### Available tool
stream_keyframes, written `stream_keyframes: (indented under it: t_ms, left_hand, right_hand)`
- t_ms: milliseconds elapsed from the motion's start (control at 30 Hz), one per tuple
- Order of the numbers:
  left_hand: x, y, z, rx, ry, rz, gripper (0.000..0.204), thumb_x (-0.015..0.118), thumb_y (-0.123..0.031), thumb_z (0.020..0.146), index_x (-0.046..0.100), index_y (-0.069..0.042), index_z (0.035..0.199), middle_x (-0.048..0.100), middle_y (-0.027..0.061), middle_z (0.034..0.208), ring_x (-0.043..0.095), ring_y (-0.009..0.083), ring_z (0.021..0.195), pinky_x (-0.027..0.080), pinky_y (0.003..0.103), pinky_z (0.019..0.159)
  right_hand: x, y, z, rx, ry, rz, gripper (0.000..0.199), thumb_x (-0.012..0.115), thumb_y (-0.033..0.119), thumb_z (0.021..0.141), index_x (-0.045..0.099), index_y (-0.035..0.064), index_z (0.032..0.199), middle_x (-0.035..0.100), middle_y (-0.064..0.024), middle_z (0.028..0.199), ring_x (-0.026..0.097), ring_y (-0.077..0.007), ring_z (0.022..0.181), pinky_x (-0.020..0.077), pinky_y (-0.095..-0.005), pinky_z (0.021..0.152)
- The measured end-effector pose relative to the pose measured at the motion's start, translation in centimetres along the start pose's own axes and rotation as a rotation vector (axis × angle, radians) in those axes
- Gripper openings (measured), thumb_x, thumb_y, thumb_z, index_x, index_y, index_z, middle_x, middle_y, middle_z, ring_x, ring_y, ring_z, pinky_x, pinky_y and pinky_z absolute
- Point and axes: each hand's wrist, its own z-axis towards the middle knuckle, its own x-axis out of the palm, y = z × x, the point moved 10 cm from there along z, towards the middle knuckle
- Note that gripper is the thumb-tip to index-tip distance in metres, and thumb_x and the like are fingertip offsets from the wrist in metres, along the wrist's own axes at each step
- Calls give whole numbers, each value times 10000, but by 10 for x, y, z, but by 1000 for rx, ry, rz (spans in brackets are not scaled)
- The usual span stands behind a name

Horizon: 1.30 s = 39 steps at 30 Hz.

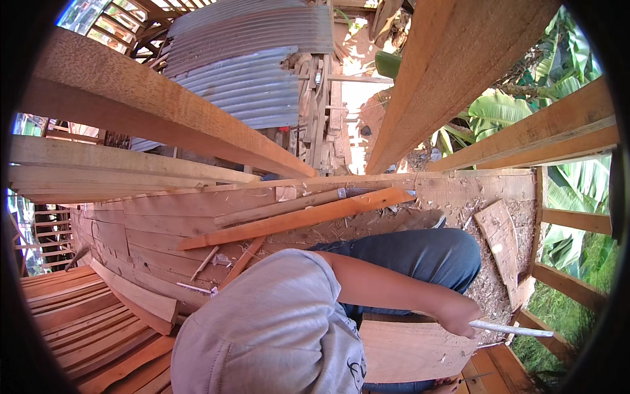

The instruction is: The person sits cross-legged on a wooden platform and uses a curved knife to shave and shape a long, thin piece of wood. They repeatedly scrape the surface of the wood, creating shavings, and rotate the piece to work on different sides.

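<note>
My left arm, in a grey short sleeve, reaches to the right across the lower part of the head view. The left hand (458,316) is closed around a narrow, pale whitish-grey bar (515,328), whose free end points right; its exact kind is unclear. Below the forearm lies a broad light-brown wooden board (410,353), between my legs in dark blue jeans (420,253). Part of the bar and the near end of the board are hidden by the hand and shirt. My right hand does not show.
Wood shavings and offcuts litter the plank floor (151,230). A long orange-brown beam (302,218) lies across it; a loose plank (500,246) is at right. Slats (85,322) line the lower left. Upright posts (446,72) stand before corrugated sheets (243,85) and leafy plants (502,108).
</note>
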Motion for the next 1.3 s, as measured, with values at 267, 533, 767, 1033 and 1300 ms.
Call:
stream_keyframes:
  t_ms: [267,533,767,1033,1300]
  left_hand:
    - [1,-1,-2,-11,-24,33,440,529,-364,868,575,64,965,614,246,850,603,389,826,456,455,728]
    - [-1,2,-1,-14,17,76,472,533,-373,865,565,88,962,616,252,854,605,396,821,463,465,728]
    - [-4,-3,-3,-42,73,39,472,538,-370,864,566,89,975,622,246,866,610,393,823,465,466,721]
    - [5,7,1,-78,60,76,453,546,-364,860,547,57,1028,616,249,881,603,391,855,457,464,746]
    - [4,-8,-1,14,32,116,397,560,-320,856,529,46,1008,608,240,841,597,397,836,455,464,732]
  right_hand:
    - [14,16,-14,-19,31,6,198,506,225,901,525,53,805,512,-57,609,396,-130,439,301,-269,372]
    - [36,26,-25,-21,48,-9,216,499,230,909,514,43,802,497,-60,599,395,-131,439,301,-266,370]
    - [48,44,-34,-62,74,-23,232,493,234,915,504,34,800,484,-62,590,393,-133,439,301,-263,368]
    - [52,59,-50,-137,122,8,250,485,240,922,493,24,797,469,-65,579,392,-134,439,301,-260,366]
    - [50,79,-66,-221,184,74,268,478,245,930,482,14,794,454,-67,569,391,-135,439,301,-257,364]
